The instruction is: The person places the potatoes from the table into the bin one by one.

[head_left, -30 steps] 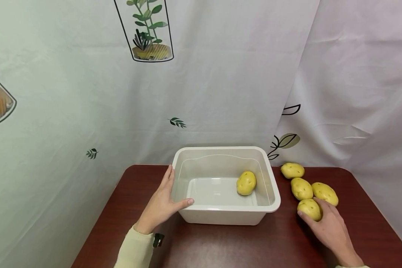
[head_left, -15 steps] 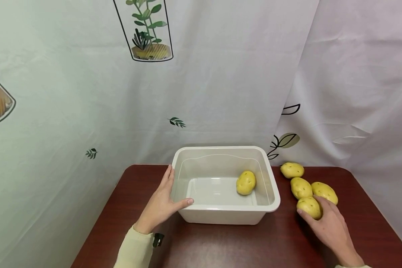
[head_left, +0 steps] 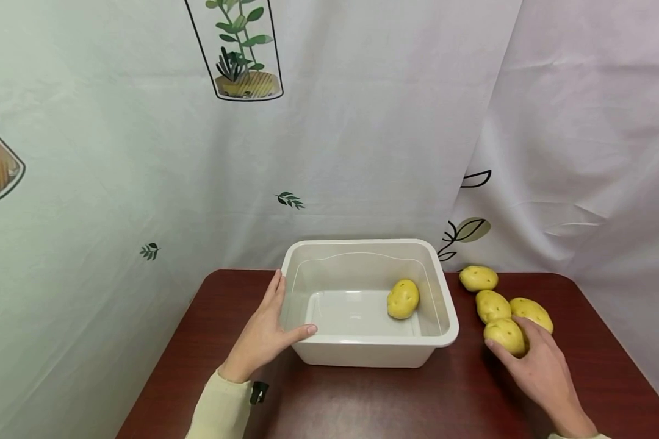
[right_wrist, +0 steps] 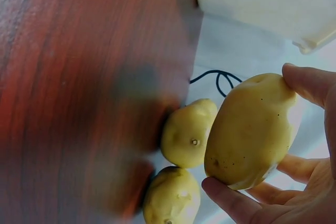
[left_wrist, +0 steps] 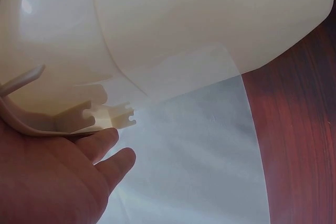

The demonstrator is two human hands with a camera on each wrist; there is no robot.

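In the head view my right hand (head_left: 543,366) pinches a yellow potato (head_left: 504,336) between thumb and fingers. The right wrist view shows this potato (right_wrist: 252,132) gripped at its two ends, with fingers also behind it. Just beyond it on the table lie three more potatoes, one (head_left: 493,306) close against the held one. My left hand (head_left: 260,335) rests at the near left corner of a cream plastic tub (head_left: 362,356), fingers straight along its left side and thumb over the front rim. Inside the tub, toward its right end, lies a single potato (head_left: 403,299).
The dark red-brown table (head_left: 362,402) ends at the back against a pale curtain (head_left: 373,152) with plant prints. The tub stands at the table's back, left of the potato group. A small black clip (head_left: 259,392) sits by my left cuff.
The potato in my right hand has risen slightly and shifted a little left, away from me. My left hand and the tub have stayed put.
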